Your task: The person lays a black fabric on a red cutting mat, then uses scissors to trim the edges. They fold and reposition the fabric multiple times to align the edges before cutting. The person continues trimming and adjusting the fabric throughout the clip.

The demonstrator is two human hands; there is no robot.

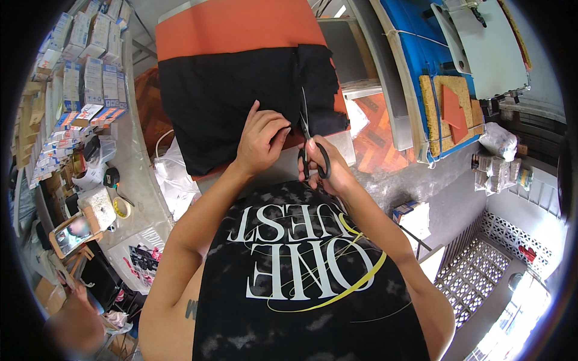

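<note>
"What lettering can you see?"

"The wearer's black shirt point(295, 328) carries two rows of big white capitals, upside down from here, with yellow loops drawn over them. Far left, stacked boxes point(91, 81) have blue and orange print, too small to make out."

"And the count at the work?"

"One pair of scissors point(306, 127), black-handled, and one black cloth point(223, 96) spread over the near part of an orange-covered tabletop point(241, 33). A slit runs through the cloth's right side, setting off a narrower flap; I can't tell whether that flap is fully separate. To the left stand one phone point(72, 233) and one roll of tape point(127, 208)."

"Tell me about the hands."

"The right hand point(330, 171) grasps the scissors by the handle loops, blades pointing far along the slit. The left hand point(262, 137) lies on the cloth just left of the blades, fingers bent; whether they pinch a fold, I can't tell."

"How do the edges run?"

"The cloth's right edge is ragged, close to the tabletop's right edge. Beyond its far edge lies a broad orange band. Right of the tabletop, a gap shows patterned reddish floor point(380, 132), then a blue panel point(415, 72) farther right."
</note>
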